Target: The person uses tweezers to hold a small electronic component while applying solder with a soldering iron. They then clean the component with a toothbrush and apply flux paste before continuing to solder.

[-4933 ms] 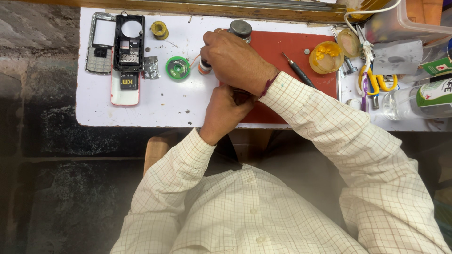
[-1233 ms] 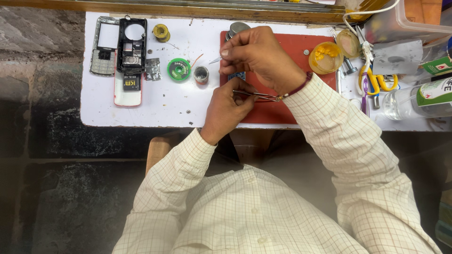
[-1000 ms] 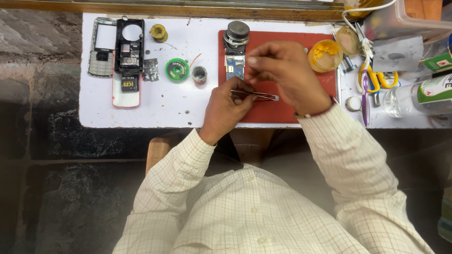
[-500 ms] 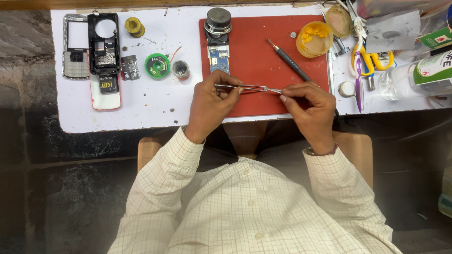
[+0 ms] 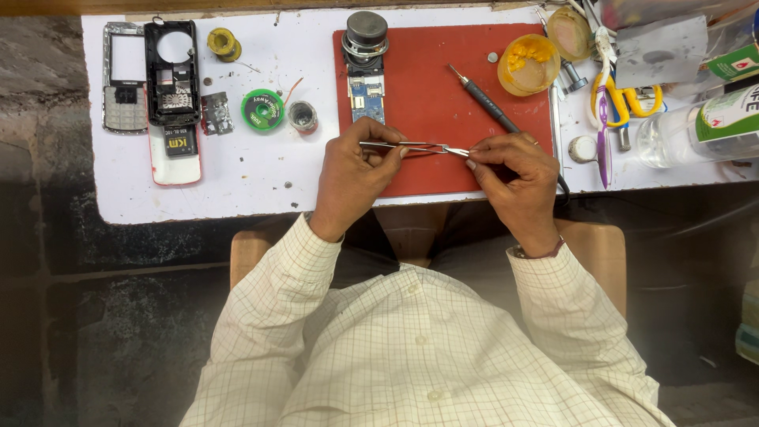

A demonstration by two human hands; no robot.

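My left hand [image 5: 352, 170] grips a pair of metal tweezers [image 5: 411, 147] held level over the red mat [image 5: 431, 103]. My right hand [image 5: 514, 170] pinches at the tweezers' tips; whatever is between the fingertips is too small to tell. A small blue circuit board [image 5: 366, 95] lies on the mat just beyond my left hand, under a round metal stand [image 5: 366, 35]. A dark slim soldering iron [image 5: 486, 103] lies slanted on the mat beyond my right hand.
On the white table [image 5: 237, 190] lie a dismantled phone frame [image 5: 170, 75], keypad cover [image 5: 122, 79], green solder wick spool [image 5: 262, 109], small pot [image 5: 302, 116] and yellow spool [image 5: 224, 43]. At right stand a yellow flux tub [image 5: 527, 63], scissors [image 5: 624, 99] and clear bottle [image 5: 696, 130].
My right hand left the small pot near the green spool, swung right over the mat and came back to the tweezers' tips. The view shifted, so the table sits further left.
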